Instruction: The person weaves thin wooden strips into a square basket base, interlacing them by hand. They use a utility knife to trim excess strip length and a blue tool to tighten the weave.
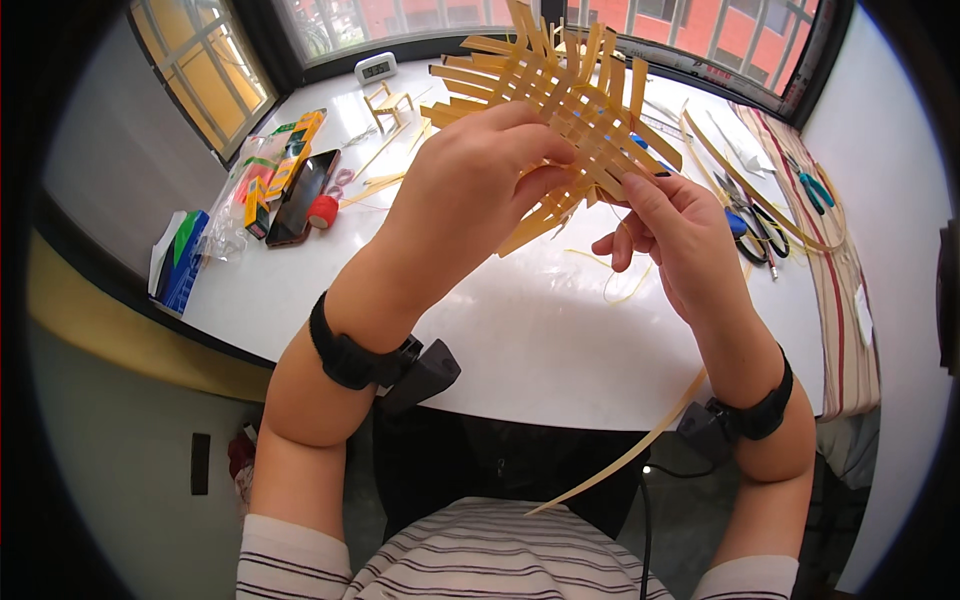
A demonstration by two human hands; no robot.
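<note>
— Left hand (470, 190)?
— Raised, knuckles to camera, fingers clamped on the woven strip mat (560, 100) above the white table (520, 330).
— Right hand (670, 235)?
— Thumb and forefinger pinch the mat's lower edge; other fingers loose.

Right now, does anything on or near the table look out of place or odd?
One thing: a long loose strip hangs past the front edge of the white table, slanting down toward the lap. The woven mat, held up by the left hand and right hand, has uneven ends sticking out, not damage.
</note>
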